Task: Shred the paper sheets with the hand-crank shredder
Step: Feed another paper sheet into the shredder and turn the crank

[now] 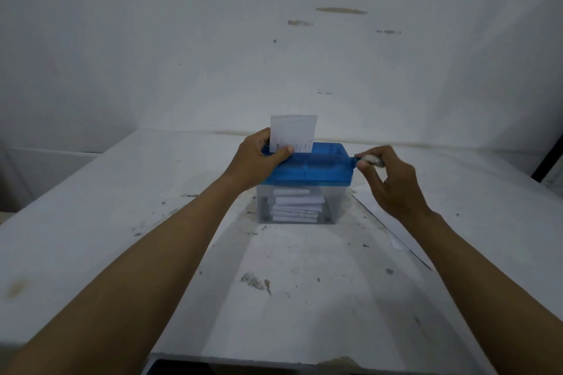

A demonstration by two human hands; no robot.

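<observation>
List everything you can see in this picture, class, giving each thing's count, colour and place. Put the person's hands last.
lid: one, blue, on top of the bin, mid-table
bin: one, clear, under the lid
sheet: one, white with some print, upright in the lid's slot
paper pieces: several, white, inside the bin
crank handle: one, grey, at the lid's right end
loose sheets: count unclear, white, flat on the table to the right of the bin
table: one, white and stained, under everything
wall: one, white and marked, behind the table
left hand: one, pinches the sheet at the slot
right hand: one, grips the crank handle
</observation>
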